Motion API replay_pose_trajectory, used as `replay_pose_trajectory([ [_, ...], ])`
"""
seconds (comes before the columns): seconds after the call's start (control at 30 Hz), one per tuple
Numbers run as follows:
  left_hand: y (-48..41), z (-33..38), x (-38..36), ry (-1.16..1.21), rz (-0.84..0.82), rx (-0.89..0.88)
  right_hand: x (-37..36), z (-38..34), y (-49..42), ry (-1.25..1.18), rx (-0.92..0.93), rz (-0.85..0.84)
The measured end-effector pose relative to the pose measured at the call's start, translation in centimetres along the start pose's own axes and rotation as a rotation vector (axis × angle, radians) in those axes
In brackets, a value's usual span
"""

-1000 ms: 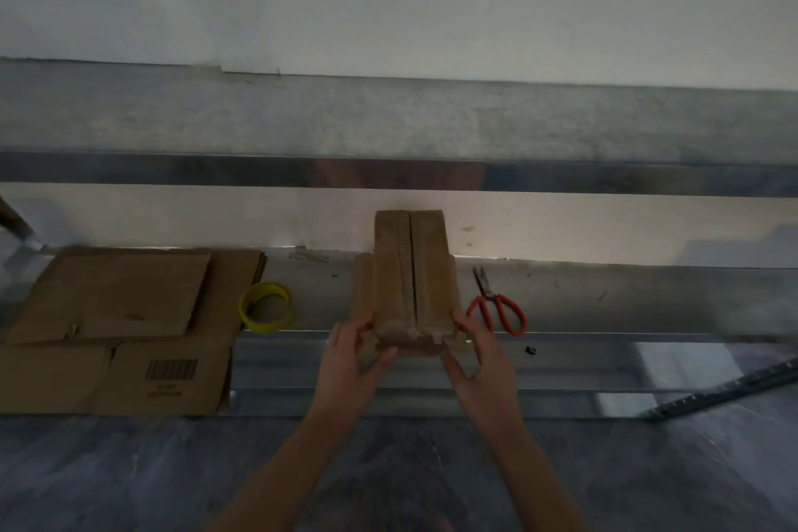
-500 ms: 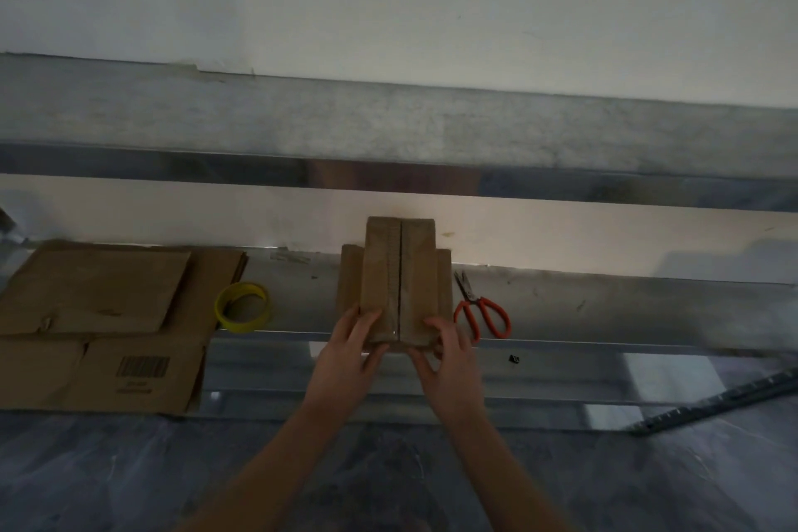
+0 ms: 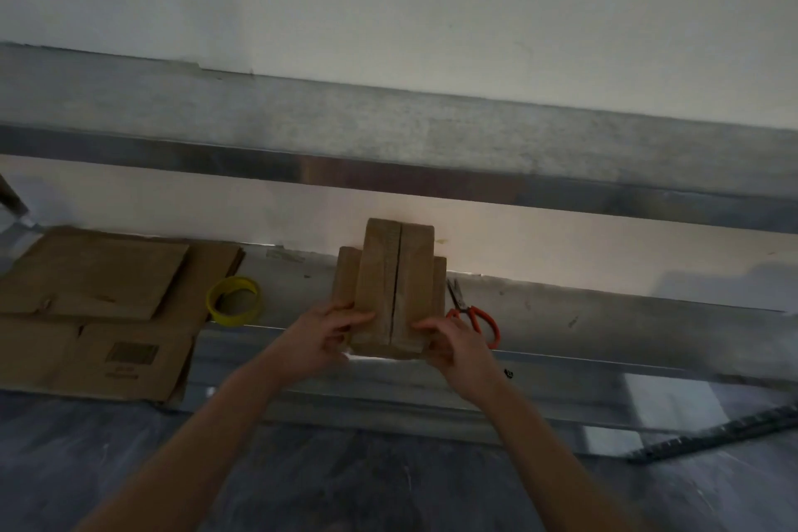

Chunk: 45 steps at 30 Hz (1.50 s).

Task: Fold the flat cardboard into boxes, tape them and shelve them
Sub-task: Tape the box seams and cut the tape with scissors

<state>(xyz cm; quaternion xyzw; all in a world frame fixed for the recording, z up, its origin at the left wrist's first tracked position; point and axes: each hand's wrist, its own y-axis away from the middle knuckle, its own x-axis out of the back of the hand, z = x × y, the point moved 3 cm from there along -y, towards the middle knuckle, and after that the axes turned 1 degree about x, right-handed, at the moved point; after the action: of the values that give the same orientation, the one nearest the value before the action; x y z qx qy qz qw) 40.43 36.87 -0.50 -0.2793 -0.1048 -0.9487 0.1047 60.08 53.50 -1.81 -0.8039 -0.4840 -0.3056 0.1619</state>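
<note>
Two hands at work on one cardboard box (image 3: 391,285), which sits on the lower metal shelf (image 3: 604,315) near its front lip, well short of the wall. Left hand (image 3: 328,333) and right hand (image 3: 457,343) each grasp a near corner, fingers curled over onto the top flaps. The flaps meet along a centre seam, with no tape on it that I can see. Judged purpose of the hold: pressing both flaps down and together so the seam stays shut until tape goes on.

Yellow tape roll (image 3: 234,300) lies just left of the box, and orange-handled scissors (image 3: 475,315) lie just right, both within easy reach, probably for that reason. Flat cardboard sheets (image 3: 95,307) are stacked further left on the same shelf, not yet folded. Upper shelf (image 3: 388,134) holds nothing visible. Light is dim and fine detail is poor.
</note>
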Motion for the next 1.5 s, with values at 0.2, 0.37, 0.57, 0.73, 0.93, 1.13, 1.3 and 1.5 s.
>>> replay_pose_trajectory([
  [0.2, -0.4, 0.0, -0.6, -0.104, 0.199, 0.032, -0.2, -0.5, -1.0, -0.021, 0.025, 0.024],
  [0.37, 0.7, -0.8, -3.2, -0.094, 0.359, 0.052, -1.6, -0.5, -0.1, -0.003, -0.008, 0.136],
  [0.57, 0.5, -0.5, -2.8, -0.039, 0.401, 0.103, -2.2, -1.1, 0.6, -0.277, -0.142, 0.202],
  [0.73, 0.0, -0.4, -2.4, 0.065, 0.404, 0.181, -3.0, -0.9, 1.2, -0.776, -0.346, 0.146],
  [0.93, 0.1, 0.2, -2.5, 0.202, 0.345, 0.147, -4.7, -1.9, 1.4, -0.802, -0.426, 0.191],
  [1.13, 0.6, 0.1, -1.9, 0.263, 0.35, 0.156, -4.1, -3.0, 2.0, -0.909, -0.431, 0.277],
  [1.3, 0.7, -0.3, -1.6, 0.227, 0.33, 0.196, -5.3, -3.6, 2.8, -0.976, -0.47, 0.382],
  [1.5, 0.9, -0.7, -1.0, 0.332, 0.272, 0.233, -6.4, -4.8, 1.9, -0.78, -0.463, 0.4],
])
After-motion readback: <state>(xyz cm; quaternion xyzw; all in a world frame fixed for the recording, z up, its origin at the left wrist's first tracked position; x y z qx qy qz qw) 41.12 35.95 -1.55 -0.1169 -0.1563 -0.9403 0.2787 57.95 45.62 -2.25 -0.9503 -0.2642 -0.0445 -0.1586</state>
